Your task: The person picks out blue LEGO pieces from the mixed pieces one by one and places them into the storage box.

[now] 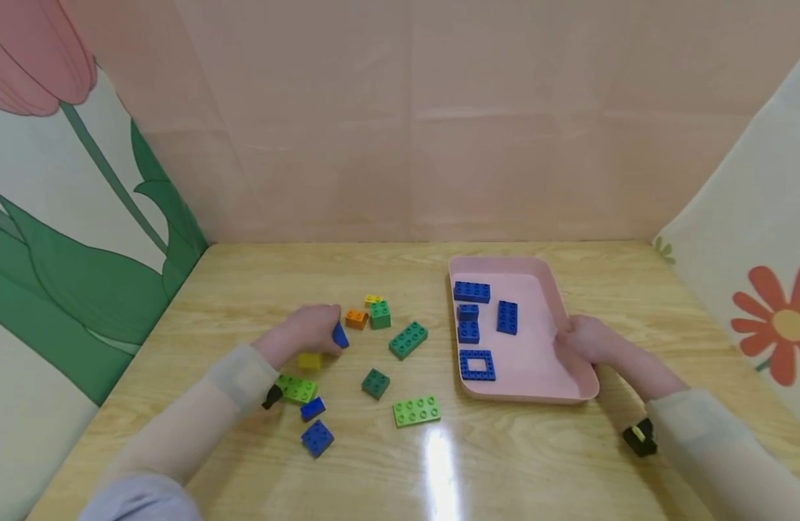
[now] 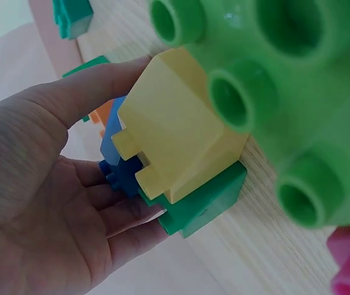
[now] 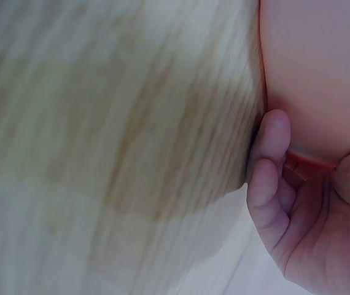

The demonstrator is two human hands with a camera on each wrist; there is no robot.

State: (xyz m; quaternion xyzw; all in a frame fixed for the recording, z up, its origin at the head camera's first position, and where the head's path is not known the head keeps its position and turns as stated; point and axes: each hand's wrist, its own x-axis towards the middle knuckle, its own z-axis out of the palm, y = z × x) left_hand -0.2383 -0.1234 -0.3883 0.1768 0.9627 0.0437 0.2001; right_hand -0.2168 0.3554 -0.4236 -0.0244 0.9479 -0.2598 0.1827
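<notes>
My left hand [image 1: 316, 329] is among the loose toy building bricks on the left and pinches a blue brick [image 1: 339, 335] between thumb and fingers. In the left wrist view a yellow brick [image 2: 169, 117] with a sloped side stands in front of that hand and partly hides the blue brick [image 2: 109, 144]. A green brick [image 2: 206, 203] lies beside the yellow one, close to the fingertips. My right hand [image 1: 591, 340] grips the right rim of a pink tray [image 1: 530, 373]. Several blue bricks [image 1: 507, 317] lie in the tray, mostly along its left side, with a square blue frame [image 1: 477, 365] near the front.
Nearer the front left lie a light green brick [image 1: 297, 389] and two blue bricks [image 1: 318, 438]. Between the left hand and the tray are an orange brick [image 1: 356, 319], several green bricks [image 1: 408, 340] and a light green brick [image 1: 417, 411]. A pink wall [image 1: 400, 145] closes the table's back.
</notes>
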